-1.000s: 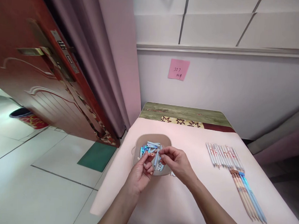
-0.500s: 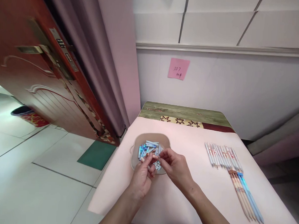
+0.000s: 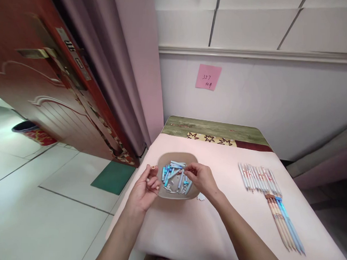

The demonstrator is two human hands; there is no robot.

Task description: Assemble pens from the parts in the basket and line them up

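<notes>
Caps (blue, in tray) touch right fingers.

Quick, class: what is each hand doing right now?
Left hand: closed on a small tan piece.
Right hand: fingers pinching among the blue caps in the dish.

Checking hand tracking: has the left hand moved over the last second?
Yes. The left hand has shifted left, off the bowl to beside its left rim.
</notes>
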